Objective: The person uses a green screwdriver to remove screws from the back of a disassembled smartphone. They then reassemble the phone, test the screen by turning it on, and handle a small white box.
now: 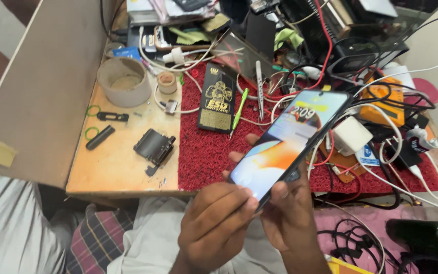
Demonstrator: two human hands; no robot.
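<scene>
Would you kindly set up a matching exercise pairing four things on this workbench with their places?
Things:
1. smartphone
2. grey round tub
3. white charger block
4. black flat packet

Places:
A. on the bare wooden top, far left
B. held in both hands above the bench edge
C. on the red mat, left part
D. right of the phone among cables

Pairs: 1-B, 2-A, 3-D, 4-C

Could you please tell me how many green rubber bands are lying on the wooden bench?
2: one green band beside the cardboard tube, another just below it by the black stick. The clutter may hide more.
</scene>
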